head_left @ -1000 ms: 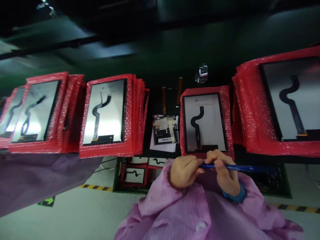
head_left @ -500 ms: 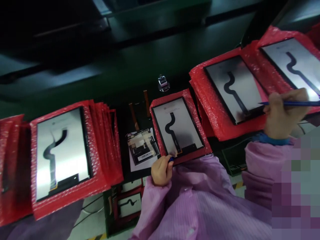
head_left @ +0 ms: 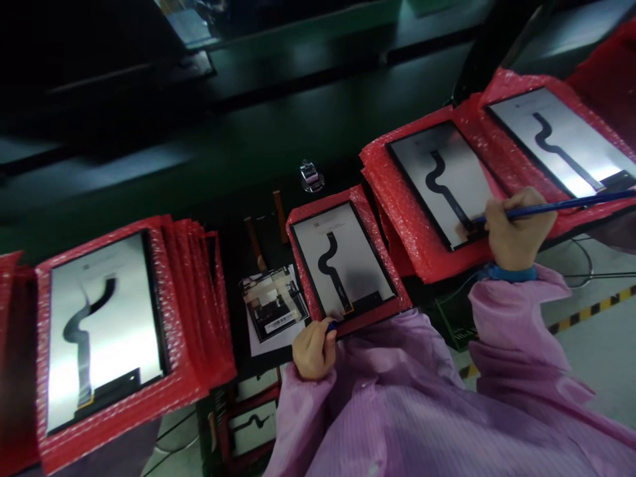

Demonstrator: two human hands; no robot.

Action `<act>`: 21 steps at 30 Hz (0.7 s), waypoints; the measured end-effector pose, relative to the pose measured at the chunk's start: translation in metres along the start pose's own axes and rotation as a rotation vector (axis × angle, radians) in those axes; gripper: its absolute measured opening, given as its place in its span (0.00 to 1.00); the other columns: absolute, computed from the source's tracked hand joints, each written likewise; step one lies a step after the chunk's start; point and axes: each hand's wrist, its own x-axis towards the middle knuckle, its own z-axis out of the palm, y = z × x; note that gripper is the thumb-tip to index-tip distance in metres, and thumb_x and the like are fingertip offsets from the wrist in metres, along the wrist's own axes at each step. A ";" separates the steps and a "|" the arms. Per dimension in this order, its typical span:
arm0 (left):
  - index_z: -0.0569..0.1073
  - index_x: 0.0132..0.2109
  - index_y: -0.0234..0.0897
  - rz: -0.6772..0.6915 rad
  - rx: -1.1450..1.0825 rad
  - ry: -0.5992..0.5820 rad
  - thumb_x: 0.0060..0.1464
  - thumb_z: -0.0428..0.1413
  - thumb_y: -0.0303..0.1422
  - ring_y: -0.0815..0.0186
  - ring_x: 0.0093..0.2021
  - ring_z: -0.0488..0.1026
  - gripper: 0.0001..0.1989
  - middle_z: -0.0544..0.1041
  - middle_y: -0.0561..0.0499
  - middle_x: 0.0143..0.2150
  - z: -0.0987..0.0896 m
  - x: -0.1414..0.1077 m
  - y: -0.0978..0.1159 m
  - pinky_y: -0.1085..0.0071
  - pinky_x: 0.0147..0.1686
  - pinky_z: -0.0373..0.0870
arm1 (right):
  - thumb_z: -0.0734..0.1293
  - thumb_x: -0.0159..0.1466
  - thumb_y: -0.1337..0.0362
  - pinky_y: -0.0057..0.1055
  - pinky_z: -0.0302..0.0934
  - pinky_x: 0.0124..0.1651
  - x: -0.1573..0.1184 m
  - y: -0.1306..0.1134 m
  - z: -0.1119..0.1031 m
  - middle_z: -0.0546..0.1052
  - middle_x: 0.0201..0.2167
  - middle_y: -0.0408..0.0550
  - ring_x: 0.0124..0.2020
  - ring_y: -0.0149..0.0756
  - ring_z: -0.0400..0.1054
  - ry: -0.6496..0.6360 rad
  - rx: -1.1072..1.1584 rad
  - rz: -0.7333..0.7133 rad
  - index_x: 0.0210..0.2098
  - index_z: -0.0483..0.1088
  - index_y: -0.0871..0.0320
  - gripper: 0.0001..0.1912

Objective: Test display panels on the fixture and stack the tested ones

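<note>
The right hand (head_left: 519, 228), right of centre in the frame, pinches a slim blue pen (head_left: 581, 202) between thumb and fingers, the other fingers curled in. The pen lies nearly sideways, its tip pointing left and its shaft rising slightly toward the right edge. That tip sits at the lower edge of a display panel (head_left: 464, 169), right by the foot of its black S-shaped ribbon cable (head_left: 453, 202); whether it touches, I cannot tell. The panel lies up and to the left of the right hand, which covers its lower right corner. Its long axis slants from upper left to lower right, as does the cable's straight stretch, so the pen crosses both at an angle. This crossing looks like the relation that counts, and the right hand is clearly the nearer one.

The left hand (head_left: 314, 351), at lower centre, is closed, thumb and finger pinching a small blue piece (head_left: 332, 325), perhaps the pen's cap. It is just beside the lower left corner of the middle panel (head_left: 360, 255), well apart from the pen tip. A circuit board (head_left: 274, 298) lies up and to its left.
</note>
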 end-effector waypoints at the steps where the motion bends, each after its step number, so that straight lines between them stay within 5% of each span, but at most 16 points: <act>1: 0.73 0.41 0.33 -0.009 -0.008 0.008 0.69 0.46 0.33 0.68 0.23 0.72 0.13 0.75 0.50 0.26 -0.002 0.001 0.001 0.75 0.25 0.66 | 0.71 0.53 0.78 0.30 0.50 0.27 0.000 0.000 -0.001 0.61 0.15 0.33 0.20 0.23 0.57 0.009 -0.001 -0.006 0.18 0.58 0.54 0.20; 7: 0.74 0.47 0.34 -0.093 -0.119 0.023 0.69 0.46 0.34 0.69 0.27 0.74 0.13 0.79 0.49 0.32 -0.013 0.012 0.021 0.75 0.28 0.69 | 0.72 0.59 0.65 0.28 0.47 0.19 -0.032 -0.047 -0.011 0.61 0.16 0.33 0.14 0.23 0.55 0.188 0.290 -0.026 0.24 0.63 0.54 0.14; 9: 0.74 0.49 0.34 -0.131 -0.207 0.016 0.70 0.47 0.35 0.69 0.30 0.75 0.14 0.80 0.48 0.35 -0.014 0.019 0.033 0.75 0.31 0.72 | 0.72 0.62 0.58 0.28 0.49 0.19 -0.056 -0.073 -0.009 0.67 0.20 0.38 0.18 0.26 0.59 -0.017 0.536 0.032 0.28 0.68 0.55 0.12; 12: 0.74 0.50 0.35 -0.167 -0.371 -0.031 0.71 0.45 0.38 0.69 0.32 0.76 0.16 0.79 0.48 0.34 -0.012 0.031 0.051 0.76 0.32 0.72 | 0.69 0.65 0.51 0.30 0.57 0.24 -0.096 -0.105 0.003 0.71 0.25 0.43 0.23 0.30 0.65 -0.569 0.792 0.225 0.29 0.73 0.56 0.15; 14: 0.74 0.50 0.35 -0.174 -0.466 -0.075 0.71 0.44 0.39 0.68 0.34 0.77 0.17 0.80 0.47 0.36 -0.009 0.037 0.059 0.75 0.34 0.73 | 0.64 0.67 0.48 0.29 0.56 0.23 -0.119 -0.116 0.014 0.68 0.21 0.42 0.21 0.30 0.63 -0.826 0.866 0.412 0.28 0.73 0.56 0.20; 17: 0.74 0.50 0.34 -0.204 -0.556 -0.105 0.71 0.43 0.40 0.67 0.34 0.76 0.19 0.80 0.46 0.36 -0.006 0.042 0.063 0.73 0.34 0.73 | 0.64 0.68 0.50 0.27 0.55 0.22 -0.142 -0.122 0.029 0.66 0.22 0.40 0.21 0.28 0.61 -0.956 0.843 0.558 0.27 0.70 0.56 0.20; 21: 0.74 0.49 0.33 -0.216 -0.566 -0.081 0.71 0.44 0.40 0.67 0.32 0.75 0.19 0.78 0.46 0.34 -0.008 0.041 0.061 0.73 0.32 0.72 | 0.63 0.69 0.52 0.26 0.55 0.24 -0.150 -0.122 0.036 0.66 0.23 0.40 0.22 0.27 0.60 -0.995 0.756 0.493 0.27 0.68 0.55 0.18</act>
